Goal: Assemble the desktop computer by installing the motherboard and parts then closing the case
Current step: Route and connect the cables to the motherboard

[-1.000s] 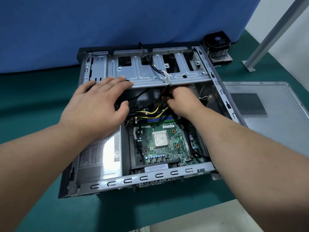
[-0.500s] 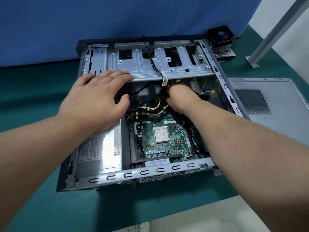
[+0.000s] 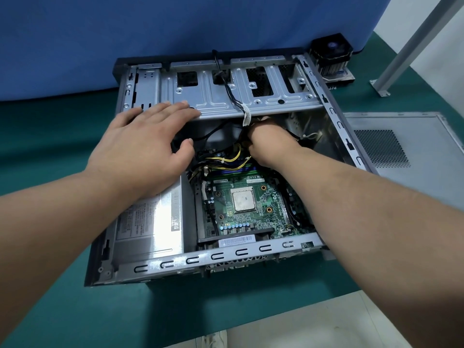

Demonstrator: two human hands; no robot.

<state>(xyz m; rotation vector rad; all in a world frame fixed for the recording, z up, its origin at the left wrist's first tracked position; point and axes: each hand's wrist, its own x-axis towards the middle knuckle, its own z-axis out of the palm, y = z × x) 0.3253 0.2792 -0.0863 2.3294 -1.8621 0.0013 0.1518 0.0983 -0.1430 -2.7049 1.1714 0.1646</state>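
Observation:
An open grey computer case [image 3: 226, 259] lies on its side on the green table. A green motherboard [image 3: 251, 214] with a bare square processor [image 3: 243, 201] sits inside. The silver power supply [image 3: 153, 222] fills the case's left part. My left hand [image 3: 143, 151] rests flat, fingers straight, across the power supply and the edge of the metal drive cage [image 3: 263, 101]. My right hand [image 3: 271, 144] reaches down under the drive cage among black and yellow cables [image 3: 226, 159]. Its fingers are curled around cables there, and their tips are hidden.
The grey side panel [image 3: 401, 146] with a perforated vent lies flat to the right of the case. A black cooler fan with heatsink [image 3: 331, 56] stands behind the case's right corner. A blue partition rises behind; a metal post [image 3: 411, 43] leans at right.
My right hand has pushed slightly deeper under the drive cage among the cables. My left hand stays pressed in the same place. The view has shifted a little.

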